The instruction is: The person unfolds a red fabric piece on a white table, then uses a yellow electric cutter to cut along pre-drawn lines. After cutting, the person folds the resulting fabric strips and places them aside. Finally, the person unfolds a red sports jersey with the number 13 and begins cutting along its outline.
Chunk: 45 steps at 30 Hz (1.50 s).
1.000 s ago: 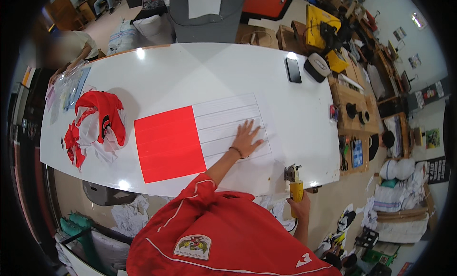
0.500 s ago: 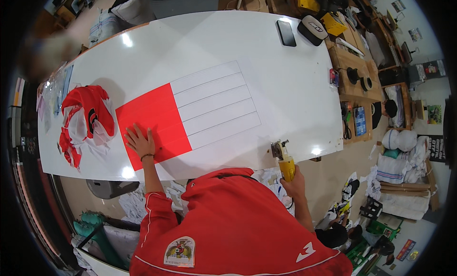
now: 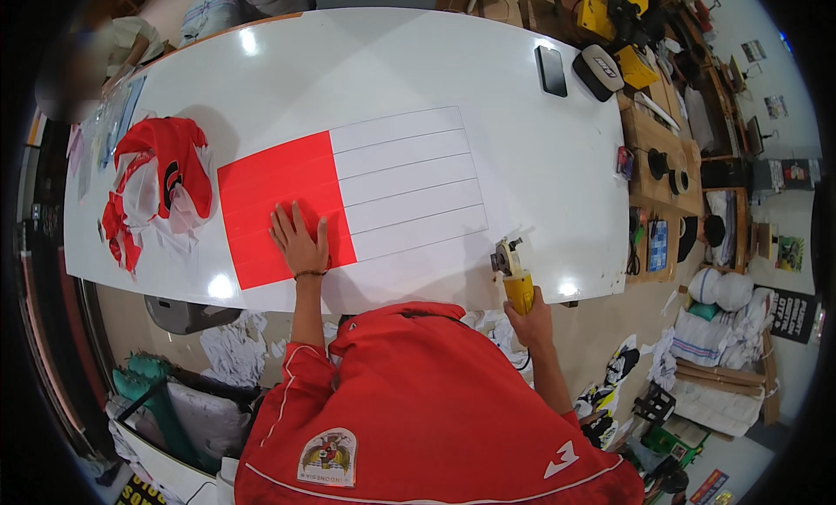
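Observation:
My left hand lies flat on the red part of a red and white fabric sheet, fingers spread, near its lower edge. Thin dark lines divide the sheet's white part into long strips. In my right hand is a yellow hand-held electric cutter, gripped by its body. Its metal head is over the table's near edge, a little to the right of the sheet's lower right corner and apart from it. A crumpled bundle of red and white cloth sits left of the sheet.
A black phone and a dark zipped case lie at the white table's far right. Cardboard boxes with tools adjoin its right side. Another person's arm shows at far left. White scraps litter the floor.
My left hand has slid right across the red part, closer to the white part. The cutter in my right hand has come slightly nearer to the sheet. The whole view has shifted a little.

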Each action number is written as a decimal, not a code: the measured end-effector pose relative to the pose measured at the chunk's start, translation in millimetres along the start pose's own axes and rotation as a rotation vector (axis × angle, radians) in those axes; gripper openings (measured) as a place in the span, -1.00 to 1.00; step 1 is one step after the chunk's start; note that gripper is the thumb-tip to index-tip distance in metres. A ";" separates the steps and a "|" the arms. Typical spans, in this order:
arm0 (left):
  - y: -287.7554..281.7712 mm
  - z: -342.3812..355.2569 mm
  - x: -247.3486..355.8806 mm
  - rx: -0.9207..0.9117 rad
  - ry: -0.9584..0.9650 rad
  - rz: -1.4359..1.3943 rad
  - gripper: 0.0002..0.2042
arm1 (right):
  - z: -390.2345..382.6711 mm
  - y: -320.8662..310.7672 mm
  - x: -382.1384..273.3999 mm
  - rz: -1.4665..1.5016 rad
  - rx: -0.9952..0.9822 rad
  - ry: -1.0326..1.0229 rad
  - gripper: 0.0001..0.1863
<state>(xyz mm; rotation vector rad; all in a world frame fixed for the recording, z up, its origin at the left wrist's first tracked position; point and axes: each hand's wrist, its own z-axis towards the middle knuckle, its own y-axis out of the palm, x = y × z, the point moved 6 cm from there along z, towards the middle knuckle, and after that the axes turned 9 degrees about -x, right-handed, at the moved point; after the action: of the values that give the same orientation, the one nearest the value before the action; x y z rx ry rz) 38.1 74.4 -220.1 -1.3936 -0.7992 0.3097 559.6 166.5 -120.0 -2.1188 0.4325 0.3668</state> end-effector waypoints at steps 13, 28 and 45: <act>-1.1 0.8 4.0 0.002 -0.002 0.024 -0.19 | 26.7 -7.4 -27.5 0.009 -0.005 0.009 -0.50; -3.3 2.1 4.9 -0.018 -0.029 0.009 -0.21 | 61.1 -17.2 -61.8 -0.002 -0.044 0.001 -0.46; -8.0 1.7 6.9 -0.049 -0.044 0.014 -0.18 | 129.6 -28.2 -115.2 -0.068 -0.016 -0.052 -0.42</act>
<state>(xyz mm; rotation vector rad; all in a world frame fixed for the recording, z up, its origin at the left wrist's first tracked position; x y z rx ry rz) 39.8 78.5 -210.3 -1.4427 -0.8384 0.3352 456.5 308.8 -121.3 -2.1283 0.3280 0.3866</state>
